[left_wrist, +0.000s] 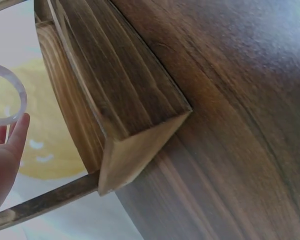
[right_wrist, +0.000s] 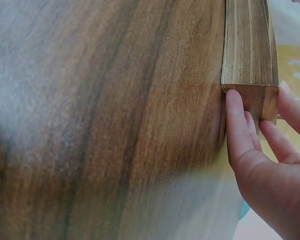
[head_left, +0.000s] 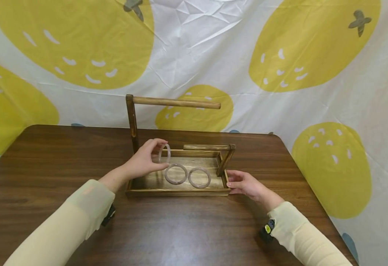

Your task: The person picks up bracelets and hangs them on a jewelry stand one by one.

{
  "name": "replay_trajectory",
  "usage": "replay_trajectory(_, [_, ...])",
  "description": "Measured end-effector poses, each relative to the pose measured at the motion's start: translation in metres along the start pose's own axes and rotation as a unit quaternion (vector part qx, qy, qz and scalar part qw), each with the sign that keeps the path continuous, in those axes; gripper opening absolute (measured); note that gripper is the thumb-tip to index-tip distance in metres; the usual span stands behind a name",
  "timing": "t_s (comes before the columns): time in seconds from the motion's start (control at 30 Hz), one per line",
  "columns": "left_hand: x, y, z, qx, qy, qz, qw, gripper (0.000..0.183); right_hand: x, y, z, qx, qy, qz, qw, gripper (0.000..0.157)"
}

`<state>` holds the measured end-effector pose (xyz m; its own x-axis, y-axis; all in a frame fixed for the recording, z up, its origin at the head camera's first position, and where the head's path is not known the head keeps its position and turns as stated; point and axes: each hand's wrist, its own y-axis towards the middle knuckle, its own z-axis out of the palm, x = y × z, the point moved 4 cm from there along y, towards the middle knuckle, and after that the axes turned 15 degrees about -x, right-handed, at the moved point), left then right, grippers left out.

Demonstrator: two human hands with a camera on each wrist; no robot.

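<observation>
A wooden tray stand (head_left: 180, 193) sits on the table, with a tall post and bar (head_left: 177, 103) at its left end and a shorter post and bar (head_left: 207, 147) at its right end. Over the tray's left half, my left hand (head_left: 144, 158) pinches a pale translucent bangle (head_left: 169, 152) upright between thumb and fingers. Two more bangles, one on the left (head_left: 176, 183) and one on the right (head_left: 209, 178), lie side by side in the tray. My right hand (right_wrist: 270, 170) grips the tray's right end, thumb at the rim and fingers against the outer face.
The brown wooden table (head_left: 167, 229) extends around the tray. Behind it hangs a white cloth (head_left: 207, 55) with large yellow fruit prints. Dark wrist devices are strapped at both sleeves (head_left: 77, 210).
</observation>
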<state>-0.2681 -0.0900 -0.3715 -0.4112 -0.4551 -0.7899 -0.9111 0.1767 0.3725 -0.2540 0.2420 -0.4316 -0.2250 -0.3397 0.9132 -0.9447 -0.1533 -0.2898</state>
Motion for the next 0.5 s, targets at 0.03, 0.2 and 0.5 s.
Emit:
replay_trajectory(0.03, [-0.001, 0.0, 0.0, -0.001, -0.002, 0.001, 1.0, 0.062, 0.0, 0.0, 0.0, 0.0, -0.001, 0.0, 1.0, 0.06])
replay_trajectory(0.2, [-0.007, 0.002, 0.001, -0.002, -0.02, -0.002, 0.9998, 0.063, 0.0, 0.0, 0.0, 0.0, -0.001, -0.003, 1.0, 0.06])
replay_trajectory(0.5, [-0.016, 0.006, 0.005, 0.009, -0.06, -0.013, 0.9981, 0.062, -0.001, 0.001, 0.001, 0.001, 0.01, -0.006, 1.0, 0.062])
